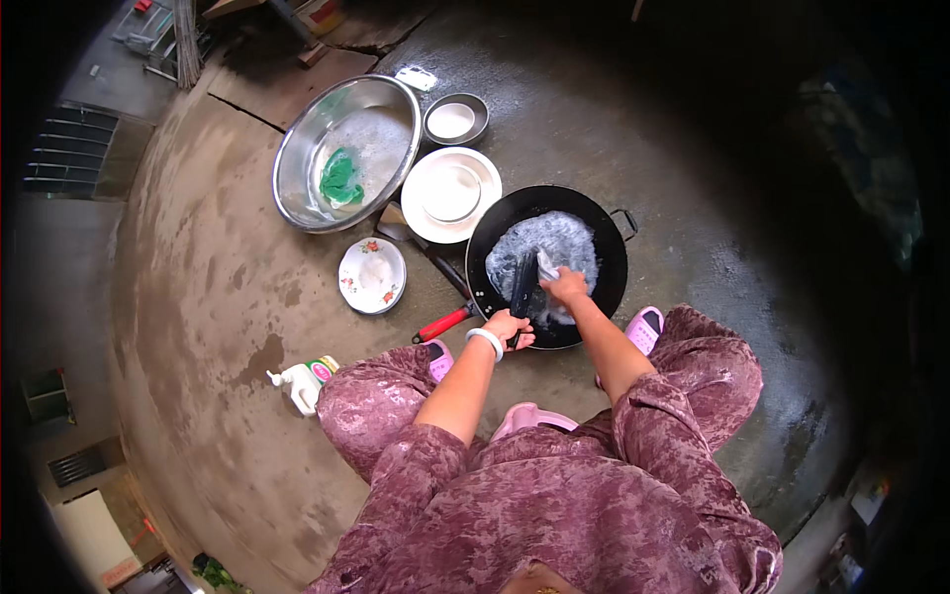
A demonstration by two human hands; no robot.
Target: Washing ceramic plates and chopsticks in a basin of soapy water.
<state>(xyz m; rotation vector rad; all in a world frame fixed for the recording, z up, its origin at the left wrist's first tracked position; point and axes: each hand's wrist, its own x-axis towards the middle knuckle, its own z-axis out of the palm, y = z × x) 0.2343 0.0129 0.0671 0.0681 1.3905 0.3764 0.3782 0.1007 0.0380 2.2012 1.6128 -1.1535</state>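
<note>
A black wok (612, 289) with a red handle (443, 324) stands on the floor before me, with foamy water (557, 229) in it. My left hand (509, 329) grips the near end of a long black utensil (524, 286), which slants into the wok. Its exact kind is hard to tell. My right hand (568, 286) is over the suds, fingers closed on a wet whitish cloth (548, 265) beside the utensil. Foam hides part of the wok's bottom.
Left of the wok are white dishes (486, 167), a flowered bowl (356, 297) and a turner (445, 271). Beyond stand a steel basin (286, 182) holding a green cloth (340, 178), and a small metal bowl (481, 115). A white pump bottle (303, 390) is by my left knee.
</note>
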